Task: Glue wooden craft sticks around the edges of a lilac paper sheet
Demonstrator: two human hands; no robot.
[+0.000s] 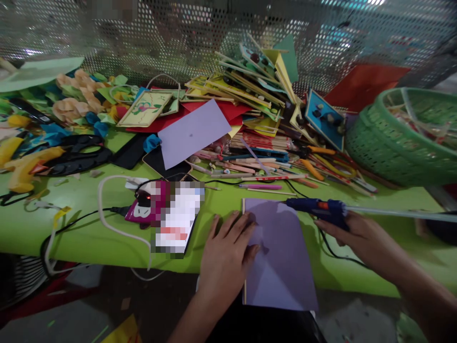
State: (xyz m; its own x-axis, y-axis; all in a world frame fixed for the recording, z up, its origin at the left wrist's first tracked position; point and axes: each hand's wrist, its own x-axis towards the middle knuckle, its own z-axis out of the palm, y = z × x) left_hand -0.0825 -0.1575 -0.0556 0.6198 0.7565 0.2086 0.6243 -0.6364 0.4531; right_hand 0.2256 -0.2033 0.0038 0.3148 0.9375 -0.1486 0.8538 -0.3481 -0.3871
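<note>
A purple paper sheet [282,267] lies over the front edge of the green table, with a thin pale stick along its left side. My left hand [226,252] rests on that left side, fingers stretched out and thumb on the paper. Wrapped around a blue hot glue gun [317,206] is my right hand [360,233]. The gun's nozzle points left over the sheet's upper edge, and a long clear glue stick [400,212] sticks out of its back. Part of the gun's handle is hidden by my fingers.
Left of the sheet are a lit phone [182,219] and a magenta power strip [143,209] with cords. Behind lie pencils, scissors [78,155], another purple sheet [194,133] and piled crafts [250,85]. A green basket [403,143] stands at right; a yellow glue gun [28,169] lies at left.
</note>
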